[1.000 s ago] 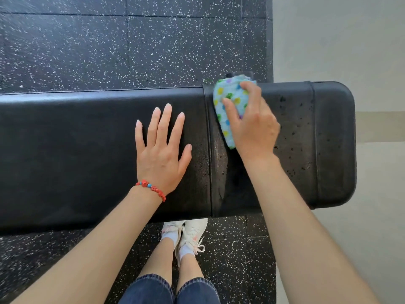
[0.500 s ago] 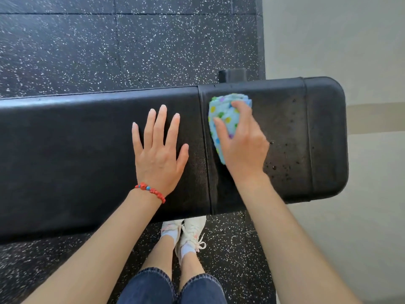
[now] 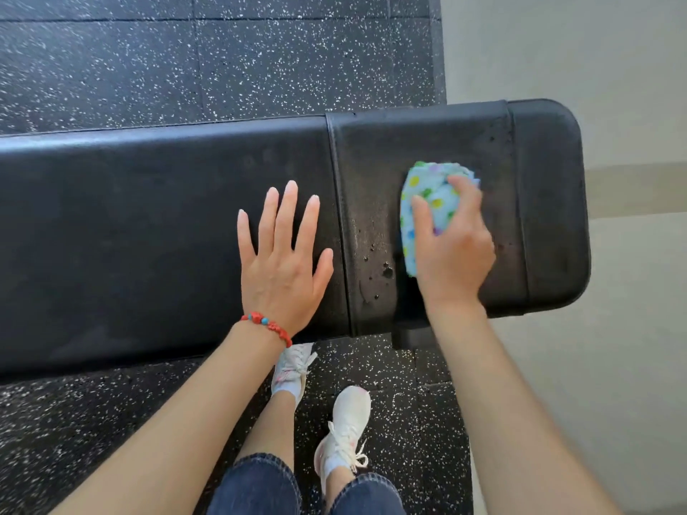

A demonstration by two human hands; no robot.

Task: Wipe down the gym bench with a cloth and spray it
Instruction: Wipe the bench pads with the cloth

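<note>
Head view: your bench (image 3: 156, 224) carries no readable writing or brand.
Left hand (image 3: 284, 269): flat on the bench, fingers spread wide.
Right hand (image 3: 451, 250): gripping the dotted cloth (image 3: 427, 202) on the bench's right section, seemingly pressing.
Hidden: the cloth's lower part is under your palm; the bench's left end is cut off.
Droplets (image 3: 384, 271): beside the cloth.

I am looking down at what seems to be a gym: black rubber floor tiles (image 3: 260, 68) flecked with white, a long black padded bench (image 3: 148, 217) with stitched seams, and a plain beige wall (image 3: 594, 50) at the right
</note>
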